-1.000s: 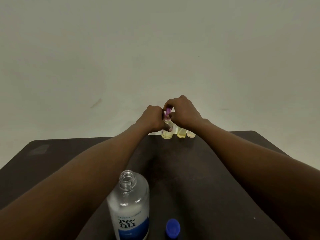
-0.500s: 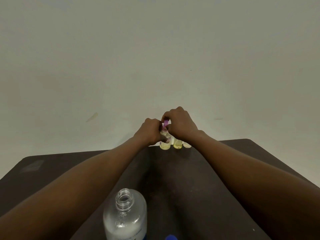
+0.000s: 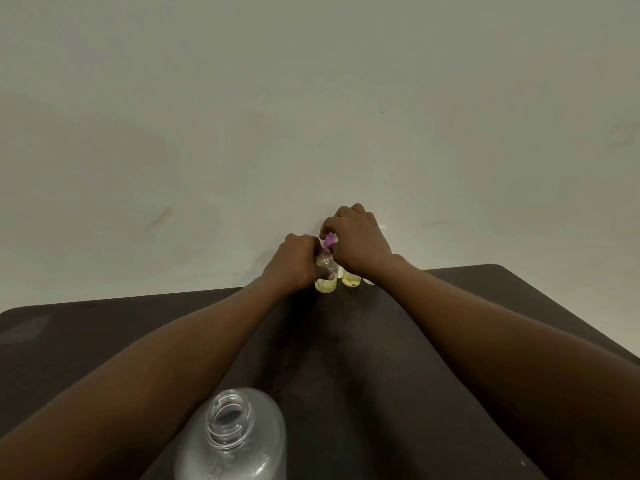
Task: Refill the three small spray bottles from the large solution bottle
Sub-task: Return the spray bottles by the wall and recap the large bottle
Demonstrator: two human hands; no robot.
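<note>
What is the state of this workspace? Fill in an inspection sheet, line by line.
Surface: dark brown table, rounded corners.
Job's things: large clear plastic solution bottle, uncapped, near edge; three small clear spray bottles in a row at far edge, third mostly hidden.
Clutter: nothing seen.
Grippers: left hand grips leftmost spray bottle; right hand pinches its purple top.
Cables: nothing seen.
Surroundings: pale wall, scuffed.

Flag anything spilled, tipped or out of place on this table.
Nothing stands out. The large solution bottle stands upright, uncapped. The left hand grips the leftmost spray bottle while the right hand pinches its purple cap; no puddle shows on the dark table.
</note>
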